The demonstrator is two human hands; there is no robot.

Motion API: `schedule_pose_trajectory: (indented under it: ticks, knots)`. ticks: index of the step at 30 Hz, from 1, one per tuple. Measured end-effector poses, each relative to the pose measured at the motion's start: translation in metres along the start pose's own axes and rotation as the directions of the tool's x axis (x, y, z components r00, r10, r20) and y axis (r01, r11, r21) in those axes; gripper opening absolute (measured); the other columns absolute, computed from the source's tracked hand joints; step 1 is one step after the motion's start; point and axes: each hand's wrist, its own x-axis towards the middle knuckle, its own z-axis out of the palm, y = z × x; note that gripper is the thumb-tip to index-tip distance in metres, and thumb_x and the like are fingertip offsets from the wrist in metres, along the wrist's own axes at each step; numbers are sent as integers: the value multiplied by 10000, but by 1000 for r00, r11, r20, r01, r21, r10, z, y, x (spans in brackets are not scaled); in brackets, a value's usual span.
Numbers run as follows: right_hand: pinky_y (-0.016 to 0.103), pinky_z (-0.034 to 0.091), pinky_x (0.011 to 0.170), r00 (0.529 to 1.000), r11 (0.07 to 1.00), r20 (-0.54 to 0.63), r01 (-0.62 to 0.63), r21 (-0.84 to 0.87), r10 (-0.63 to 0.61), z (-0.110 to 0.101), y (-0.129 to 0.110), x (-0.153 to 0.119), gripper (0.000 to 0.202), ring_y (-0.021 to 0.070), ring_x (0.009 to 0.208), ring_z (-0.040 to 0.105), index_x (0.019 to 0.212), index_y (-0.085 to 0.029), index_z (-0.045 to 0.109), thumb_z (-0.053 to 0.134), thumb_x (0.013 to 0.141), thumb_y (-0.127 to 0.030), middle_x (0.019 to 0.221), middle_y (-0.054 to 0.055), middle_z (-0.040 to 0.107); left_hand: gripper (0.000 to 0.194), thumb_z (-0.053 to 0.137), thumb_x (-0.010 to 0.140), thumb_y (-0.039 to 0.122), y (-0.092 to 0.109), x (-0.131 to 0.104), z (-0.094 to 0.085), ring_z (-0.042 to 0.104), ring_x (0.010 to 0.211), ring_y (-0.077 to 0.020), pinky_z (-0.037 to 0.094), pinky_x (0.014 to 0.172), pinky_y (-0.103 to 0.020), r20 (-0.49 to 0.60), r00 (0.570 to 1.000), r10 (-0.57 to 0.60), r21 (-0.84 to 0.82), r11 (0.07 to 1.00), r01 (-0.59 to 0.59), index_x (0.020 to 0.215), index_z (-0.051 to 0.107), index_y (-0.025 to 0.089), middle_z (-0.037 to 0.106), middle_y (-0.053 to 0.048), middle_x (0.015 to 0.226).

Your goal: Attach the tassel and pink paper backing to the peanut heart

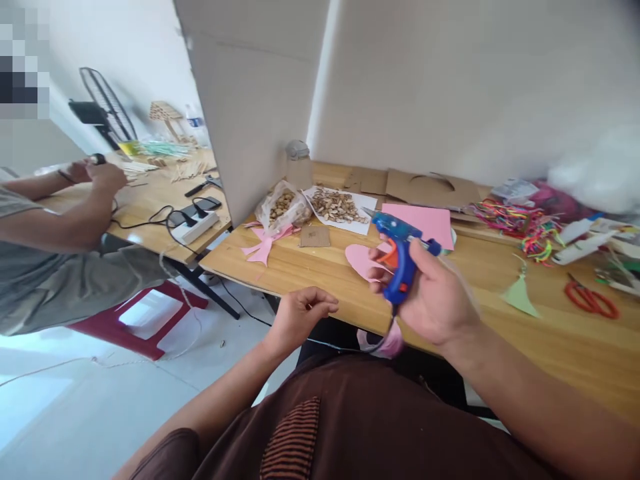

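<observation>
A blue hot glue gun (401, 267) with an orange trigger is gripped in my right hand (440, 293), its nozzle pointing up and left over the table. From its handle a cord hangs down toward my lap. My left hand (300, 319) is by the table's front edge, thumb and fingers pinched together; whether something small is between them is hidden. Behind the glue gun lie a pink rounded paper shape (361, 260) and a pink sheet (425, 220). A small cardboard square (315, 237) lies beyond my left hand, beside pink paper cut-outs (265, 248).
Nearby are a bag of nut-like pieces (284, 205), brown pieces on white paper (336, 205), cardboard (433, 190), colourful cords (530, 223), a green tassel-like piece (520, 297) and red-handled scissors (593, 299). At left, a person (55, 253) works beside a power strip (195, 228).
</observation>
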Motion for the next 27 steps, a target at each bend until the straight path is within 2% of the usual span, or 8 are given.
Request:
schedule_pose_trajectory:
  ticks: [4, 6, 8, 11, 13, 17, 20, 27]
  knots:
    - [275, 548, 593, 994, 994, 61, -87, -66, 91, 47, 40, 60, 295, 160, 680, 700, 1044, -246, 581, 544, 1001, -535, 860, 21, 705, 291, 799, 768, 420, 0, -10, -28, 657, 614, -134, 502, 575, -227, -56, 992, -112, -178, 979, 101, 714, 630, 189, 745, -16, 660]
    - [290, 555, 591, 993, 936, 79, -53, -348, 86, 57, 53, 92, 367, 151, 608, 678, 1064, -245, 533, 431, 1033, -596, 844, 29, 712, 346, 788, 780, 459, -6, -12, -41, 620, 589, -121, 475, 568, -222, -93, 987, -132, -211, 971, 110, 703, 582, 192, 733, -16, 645]
    - [291, 562, 596, 992, 655, 114, 121, -746, -55, 58, 53, 123, 431, 147, 591, 678, 1150, -245, 517, 323, 1056, -619, 870, 38, 727, 364, 787, 785, 479, -16, -14, -53, 577, 578, -105, 456, 586, -220, -116, 984, -134, -213, 971, 107, 706, 585, 185, 720, -12, 642]
    - [330, 569, 657, 979, 378, 133, 183, -907, -153, 50, 38, 162, 469, 184, 625, 691, 1125, -220, 593, 456, 1006, -652, 889, 78, 738, 366, 769, 797, 500, -31, -19, -69, 554, 590, -104, 435, 605, -226, -122, 981, -151, -188, 974, 127, 720, 620, 176, 706, -11, 648]
    - [378, 568, 769, 973, 211, 142, 179, -961, -180, 43, 31, 179, 439, 252, 782, 733, 1164, -197, 640, 526, 996, -586, 1001, 140, 753, 367, 753, 805, 512, -39, -23, -76, 551, 597, -110, 422, 607, -231, -118, 978, -171, -173, 974, 149, 727, 625, 177, 697, -10, 654]
    - [459, 541, 876, 982, -86, 145, 135, -987, -123, 36, 49, 191, 590, 372, 1021, 729, 1540, -166, 448, 521, 1002, -398, 1182, 218, 742, 374, 731, 815, 537, -52, -32, -78, 571, 631, -135, 423, 619, -248, -73, 979, -188, -150, 973, 176, 738, 611, 191, 681, -13, 665]
    - [491, 523, 921, 990, -244, 123, 102, -964, -72, 35, 76, 191, 716, 404, 1126, 697, 1642, -111, 258, 490, 985, -276, 1260, 269, 702, 393, 698, 843, 569, -67, -40, -73, 577, 637, -143, 430, 618, -253, -23, 980, -200, -151, 969, 194, 757, 597, 199, 678, -15, 663]
    - [478, 525, 964, 996, -404, 83, 62, -913, -35, 40, 111, 185, 864, 399, 1259, 619, 1674, -93, 143, 522, 899, -137, 1440, 313, 562, 603, 656, 752, 806, -122, -75, -57, 473, 486, -122, 340, 509, -251, -44, 915, -401, -250, 891, 379, 743, 518, 219, 622, 20, 563]
